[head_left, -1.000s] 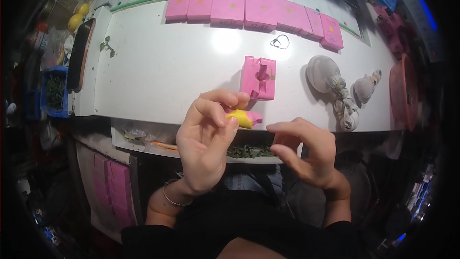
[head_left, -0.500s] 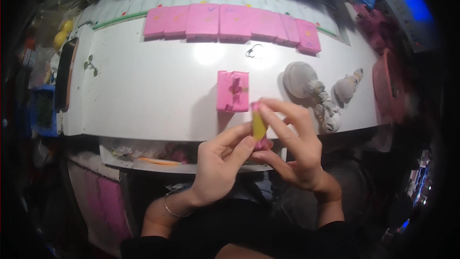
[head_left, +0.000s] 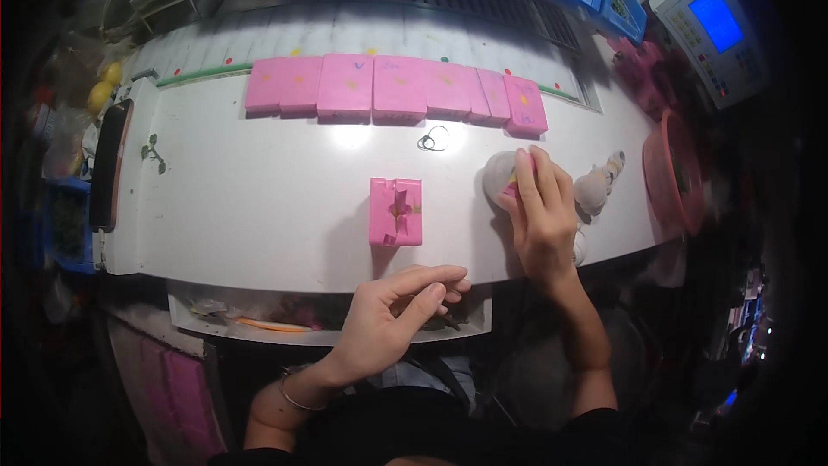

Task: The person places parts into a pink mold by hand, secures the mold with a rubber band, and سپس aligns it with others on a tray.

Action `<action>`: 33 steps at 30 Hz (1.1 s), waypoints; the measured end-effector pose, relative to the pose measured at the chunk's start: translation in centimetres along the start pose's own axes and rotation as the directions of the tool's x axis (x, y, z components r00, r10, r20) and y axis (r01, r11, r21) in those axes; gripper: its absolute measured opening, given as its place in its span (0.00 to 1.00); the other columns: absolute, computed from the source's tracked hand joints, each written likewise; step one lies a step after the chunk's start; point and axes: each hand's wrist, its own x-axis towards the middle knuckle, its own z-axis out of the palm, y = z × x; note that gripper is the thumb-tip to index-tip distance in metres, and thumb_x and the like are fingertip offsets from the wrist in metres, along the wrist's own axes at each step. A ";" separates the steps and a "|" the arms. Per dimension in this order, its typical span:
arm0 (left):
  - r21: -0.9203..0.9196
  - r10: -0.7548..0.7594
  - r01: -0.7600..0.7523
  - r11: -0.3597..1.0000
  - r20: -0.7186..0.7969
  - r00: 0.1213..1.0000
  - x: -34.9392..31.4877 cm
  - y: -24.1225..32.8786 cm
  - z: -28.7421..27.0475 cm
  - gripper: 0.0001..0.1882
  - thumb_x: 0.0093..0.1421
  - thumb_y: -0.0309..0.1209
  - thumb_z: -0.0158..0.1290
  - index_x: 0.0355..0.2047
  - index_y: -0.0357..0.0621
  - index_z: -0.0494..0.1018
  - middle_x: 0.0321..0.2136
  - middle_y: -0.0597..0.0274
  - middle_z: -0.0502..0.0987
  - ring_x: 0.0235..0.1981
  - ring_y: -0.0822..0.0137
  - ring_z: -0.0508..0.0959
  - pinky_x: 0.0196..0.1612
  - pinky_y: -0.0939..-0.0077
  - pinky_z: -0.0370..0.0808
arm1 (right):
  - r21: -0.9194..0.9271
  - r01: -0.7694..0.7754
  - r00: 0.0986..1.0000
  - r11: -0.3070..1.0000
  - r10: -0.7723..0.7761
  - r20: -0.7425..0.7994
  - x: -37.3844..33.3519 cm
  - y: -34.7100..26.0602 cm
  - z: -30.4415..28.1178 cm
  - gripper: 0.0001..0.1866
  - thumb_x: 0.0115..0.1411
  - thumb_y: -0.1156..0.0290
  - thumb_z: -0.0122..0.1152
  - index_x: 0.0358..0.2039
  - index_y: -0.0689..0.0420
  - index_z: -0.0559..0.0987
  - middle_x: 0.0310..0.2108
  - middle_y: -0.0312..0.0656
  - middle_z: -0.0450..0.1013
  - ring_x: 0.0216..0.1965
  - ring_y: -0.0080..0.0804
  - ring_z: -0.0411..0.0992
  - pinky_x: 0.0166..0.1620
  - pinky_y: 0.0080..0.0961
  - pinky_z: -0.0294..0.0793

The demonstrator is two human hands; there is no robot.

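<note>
My right hand (head_left: pixel 542 216) pinches a small pink-and-yellow piece (head_left: pixel 511 186), mostly hidden by the fingers. It is over a round white cloth bundle (head_left: pixel 496 174) with a knotted tail; whether piece and bundle touch, I cannot tell. Nearer the table's middle stands a pink rubber-like block (head_left: pixel 379 214) with a cross-shaped hollow and a slot in its top. My left hand (head_left: pixel 388 315) hovers at the table's front edge above the drawer, fingers stretched out and the thumb apart, with nothing visible held.
Several flat pink blocks (head_left: pixel 398 86) form a row along the back. A thin dark wire loop (head_left: pixel 434 139) lies in front of them. Right of my hand are a smaller cloth bundle (head_left: pixel 598 188) and a pink bowl (head_left: pixel 671 174). An open drawer (head_left: pixel 332 334) juts out below the table.
My right hand has moved right and away from my left hand, carrying the pink-and-yellow piece to the cloth bundle. My left hand has let go of the piece. The view has shifted.
</note>
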 end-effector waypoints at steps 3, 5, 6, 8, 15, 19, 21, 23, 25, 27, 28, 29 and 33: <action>0.039 0.007 -0.004 0.999 -0.071 0.997 0.0 0.0 -0.3 0.15 0.65 0.24 0.42 0.48 0.29 0.71 0.39 0.51 0.77 0.41 0.67 0.77 0.43 0.77 0.75 | 0.088 -0.015 0.996 0.996 0.007 0.093 1.3 0.1 -1.0 0.25 0.48 0.76 0.65 0.48 0.70 0.73 0.47 0.58 0.69 0.44 0.52 0.68 0.46 0.37 0.71; 0.078 0.090 -0.080 0.994 -0.142 0.986 -0.7 0.7 -0.6 0.14 0.65 0.24 0.42 0.47 0.29 0.72 0.38 0.52 0.77 0.40 0.67 0.78 0.42 0.78 0.75 | 0.210 -0.061 0.991 0.976 0.034 0.129 1.3 0.3 -1.9 0.25 0.49 0.76 0.65 0.48 0.69 0.73 0.46 0.56 0.69 0.44 0.51 0.68 0.47 0.38 0.70; 0.120 0.178 -0.156 0.980 -0.197 0.964 -0.7 0.8 -0.9 0.14 0.65 0.23 0.42 0.46 0.28 0.72 0.37 0.52 0.78 0.38 0.68 0.78 0.40 0.78 0.76 | 0.187 -0.021 1.000 0.982 0.021 0.003 1.3 0.5 -2.0 0.24 0.49 0.76 0.64 0.49 0.67 0.74 0.46 0.56 0.70 0.43 0.52 0.68 0.46 0.38 0.70; 0.171 0.333 -0.288 0.942 -0.371 0.867 -1.0 0.6 -1.1 0.12 0.64 0.21 0.41 0.43 0.28 0.72 0.31 0.56 0.76 0.31 0.71 0.75 0.35 0.80 0.74 | 0.089 -0.040 0.998 0.995 0.045 -0.049 1.1 0.6 -3.5 0.23 0.51 0.77 0.63 0.49 0.66 0.74 0.47 0.56 0.68 0.43 0.51 0.68 0.46 0.37 0.69; 0.692 0.649 -0.305 0.655 -0.307 0.696 1.4 1.2 -2.5 0.21 0.59 0.22 0.49 0.53 0.33 0.65 0.47 0.54 0.64 0.44 0.70 0.68 0.41 0.80 0.70 | 0.324 -0.111 0.988 0.940 0.071 0.135 1.9 -0.2 0.6 0.32 0.52 0.75 0.63 0.57 0.68 0.65 0.50 0.62 0.64 0.47 0.53 0.68 0.49 0.39 0.69; 0.703 0.561 -0.214 0.678 -0.307 0.769 2.6 1.0 -2.6 0.24 0.58 0.23 0.51 0.55 0.34 0.62 0.48 0.53 0.64 0.45 0.68 0.69 0.42 0.78 0.71 | 0.126 0.050 0.984 0.991 -0.027 -0.175 1.8 -0.2 -1.6 0.32 0.52 0.71 0.65 0.54 0.75 0.65 0.51 0.64 0.66 0.49 0.56 0.69 0.51 0.36 0.71; 0.672 0.524 -0.210 0.710 -0.304 0.796 3.0 0.7 -2.6 0.24 0.58 0.22 0.51 0.55 0.34 0.62 0.48 0.53 0.65 0.44 0.68 0.70 0.42 0.77 0.72 | 0.018 0.026 0.997 0.999 -0.025 -0.074 0.6 0.5 0.3 0.31 0.53 0.71 0.65 0.53 0.75 0.66 0.51 0.63 0.66 0.48 0.56 0.70 0.49 0.37 0.73; 0.502 0.504 -0.289 0.815 -0.371 0.780 3.7 0.8 -2.8 0.23 0.56 0.23 0.52 0.52 0.35 0.64 0.41 0.52 0.69 0.34 0.65 0.75 0.34 0.76 0.74 | -0.047 0.019 1.000 0.999 -0.020 -0.005 0.6 1.1 1.1 0.27 0.52 0.69 0.65 0.49 0.73 0.71 0.49 0.62 0.68 0.44 0.56 0.72 0.43 0.37 0.76; 0.515 0.512 -0.300 0.803 -0.337 0.790 4.5 0.4 -3.4 0.21 0.58 0.23 0.50 0.53 0.35 0.64 0.40 0.53 0.71 0.33 0.66 0.75 0.35 0.77 0.74 | 0.056 0.038 0.999 0.998 -0.037 -0.008 0.3 0.1 0.3 0.27 0.52 0.68 0.66 0.48 0.72 0.72 0.48 0.62 0.69 0.43 0.55 0.72 0.43 0.37 0.76; 0.544 0.523 -0.299 0.784 -0.318 0.791 4.5 0.6 -3.8 0.20 0.59 0.23 0.48 0.53 0.34 0.63 0.39 0.54 0.72 0.32 0.67 0.75 0.36 0.78 0.74 | 0.211 0.152 0.988 0.966 -0.145 -0.049 -0.5 -1.6 0.8 0.28 0.50 0.64 0.68 0.47 0.69 0.75 0.48 0.62 0.69 0.42 0.54 0.73 0.43 0.36 0.76; 0.451 0.443 -0.276 0.849 -0.321 0.837 4.5 1.2 -3.4 0.19 0.61 0.24 0.47 0.53 0.35 0.63 0.39 0.55 0.72 0.33 0.68 0.75 0.37 0.77 0.74 | 0.310 0.088 0.990 0.947 -0.117 0.076 -1.5 -2.7 1.1 0.29 0.50 0.63 0.68 0.49 0.67 0.74 0.49 0.58 0.69 0.45 0.51 0.73 0.42 0.35 0.76; 0.354 0.360 -0.244 0.903 -0.313 0.879 4.5 1.5 -3.2 0.19 0.63 0.26 0.45 0.54 0.35 0.62 0.39 0.56 0.72 0.34 0.69 0.74 0.37 0.77 0.74 | 0.339 0.091 0.976 0.936 -0.151 0.155 -1.3 -3.2 1.4 0.29 0.50 0.64 0.67 0.50 0.66 0.73 0.49 0.56 0.70 0.46 0.50 0.72 0.43 0.34 0.76; 0.238 0.334 -0.271 0.933 -0.286 0.898 4.9 0.2 -3.7 0.21 0.65 0.31 0.45 0.56 0.35 0.58 0.39 0.57 0.72 0.37 0.71 0.73 0.40 0.76 0.73 | 0.477 0.052 0.980 0.877 -0.138 0.145 0.7 -3.6 1.1 0.27 0.53 0.68 0.65 0.53 0.63 0.71 0.49 0.49 0.71 0.46 0.46 0.71 0.47 0.34 0.72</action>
